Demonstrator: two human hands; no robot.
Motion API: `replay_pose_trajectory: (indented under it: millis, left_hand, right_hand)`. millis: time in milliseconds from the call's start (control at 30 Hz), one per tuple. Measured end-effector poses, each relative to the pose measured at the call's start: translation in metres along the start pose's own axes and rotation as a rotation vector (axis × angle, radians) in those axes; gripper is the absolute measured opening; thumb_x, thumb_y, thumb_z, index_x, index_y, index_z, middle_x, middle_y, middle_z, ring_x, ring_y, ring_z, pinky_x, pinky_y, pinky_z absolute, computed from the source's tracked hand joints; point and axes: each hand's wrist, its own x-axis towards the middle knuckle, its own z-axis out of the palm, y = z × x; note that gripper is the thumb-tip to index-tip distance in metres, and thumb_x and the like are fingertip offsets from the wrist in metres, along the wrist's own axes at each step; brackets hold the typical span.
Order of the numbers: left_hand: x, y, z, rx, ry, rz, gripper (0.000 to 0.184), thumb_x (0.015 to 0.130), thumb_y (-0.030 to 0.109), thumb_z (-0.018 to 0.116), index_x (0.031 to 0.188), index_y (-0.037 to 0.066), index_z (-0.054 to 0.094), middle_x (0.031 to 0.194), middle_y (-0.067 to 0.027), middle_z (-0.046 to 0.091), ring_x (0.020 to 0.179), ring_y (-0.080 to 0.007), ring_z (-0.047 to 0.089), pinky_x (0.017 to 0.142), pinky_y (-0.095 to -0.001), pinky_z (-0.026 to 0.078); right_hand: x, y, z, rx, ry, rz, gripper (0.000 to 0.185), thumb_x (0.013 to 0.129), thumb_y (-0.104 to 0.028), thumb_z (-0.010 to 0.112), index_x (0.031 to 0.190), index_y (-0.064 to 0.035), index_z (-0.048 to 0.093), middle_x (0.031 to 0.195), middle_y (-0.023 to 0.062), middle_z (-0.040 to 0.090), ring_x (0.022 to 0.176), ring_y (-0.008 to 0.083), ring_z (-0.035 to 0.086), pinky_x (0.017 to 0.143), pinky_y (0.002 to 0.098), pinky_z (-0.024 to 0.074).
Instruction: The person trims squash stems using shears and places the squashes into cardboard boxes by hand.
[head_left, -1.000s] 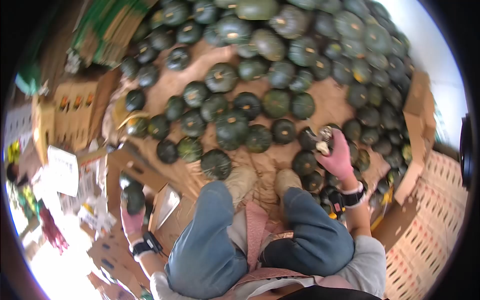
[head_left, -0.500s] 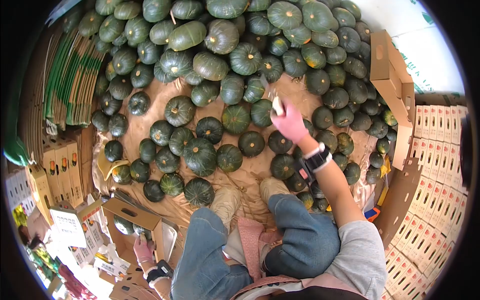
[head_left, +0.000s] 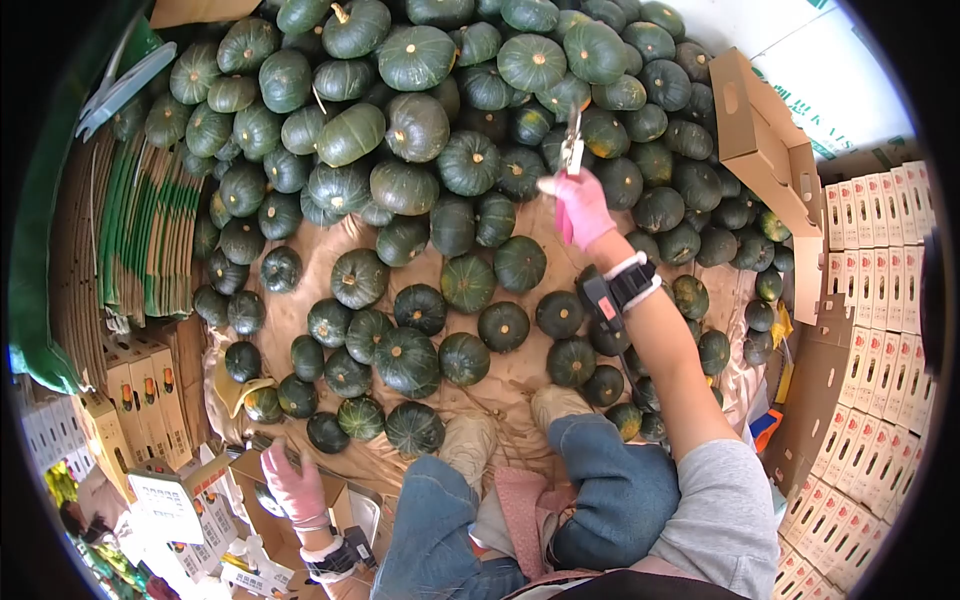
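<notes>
As my right hand [head_left: 583,208], fingers clenched round a metal tool [head_left: 573,152], reaches over heaped green squashes [head_left: 416,57], I judge this an aiming step, calling next for careful tip placement. My left hand [head_left: 296,490], fingers released, hangs over a carton [head_left: 340,508] holding a squash [head_left: 268,500].

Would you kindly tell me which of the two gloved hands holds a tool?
The right hand, gripping the metal-tipped tool; the left hand is open, seemingly empty.
</notes>
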Motion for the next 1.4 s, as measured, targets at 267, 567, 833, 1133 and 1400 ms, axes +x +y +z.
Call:
replay_pose_trajectory:
  millis: [267,567,833,1133,1400]
  left_hand:
    - [-0.005,0.021,0.008,-0.047,-0.193,0.204,0.036,0.072,0.012,0.067,0.105,0.002,0.056,0.097,-0.0179,0.053,0.092,-0.0369,0.051,0.082,-0.0449,0.042]
    - [-0.021,-0.003,0.013,-0.127,-0.327,0.131,0.038,0.069,0.016,0.068,0.104,0.006,0.057,0.098,-0.0134,0.056,0.091,-0.0341,0.053,0.080,-0.0435,0.044]
    - [-0.027,-0.012,0.024,-0.174,-0.402,0.164,0.037,0.070,0.017,0.067,0.104,0.006,0.057,0.097,-0.0136,0.056,0.092,-0.0339,0.054,0.080,-0.0428,0.044]
    - [0.005,0.040,0.022,-0.434,-0.422,0.265,0.033,0.075,0.019,0.066,0.104,0.005,0.059,0.099,-0.0148,0.059,0.092,-0.0336,0.056,0.081,-0.0417,0.046]
    - [0.044,0.103,0.042,-1.819,-0.636,-0.164,0.100,0.079,0.022,0.073,0.146,0.017,-0.001,0.143,-0.0177,0.025,0.126,-0.0305,0.036,0.093,-0.0437,0.045]
  right_hand:
    - [0.104,-0.058,0.030,0.181,0.269,-0.240,0.030,0.069,-0.011,0.074,0.083,0.0018,0.052,0.069,0.0116,0.056,0.041,0.0220,0.051,0.038,0.0359,0.0421]
    - [0.126,-0.065,0.054,0.353,0.295,-0.278,0.046,0.062,-0.021,0.082,0.084,-0.0029,0.047,0.063,0.0093,0.054,0.032,0.0234,0.048,0.031,0.0342,0.0354]
    - [0.125,-0.076,0.055,0.231,0.213,-0.142,0.028,0.072,-0.026,0.074,0.073,-0.0074,0.053,0.058,0.0093,0.055,0.045,0.0244,0.052,0.063,0.0349,0.0482]
    - [0.076,-0.081,0.051,-0.019,-0.068,-0.264,0.025,0.071,-0.019,0.071,0.076,0.0007,0.056,0.054,0.0132,0.056,0.039,0.0255,0.054,0.040,0.0341,0.0410]
    - [-0.133,-0.020,0.116,-0.389,-0.662,-0.063,0.061,0.067,0.000,0.070,0.121,-0.0036,0.041,0.113,0.0084,0.049,0.104,0.0200,0.050,0.089,0.0335,0.0421]
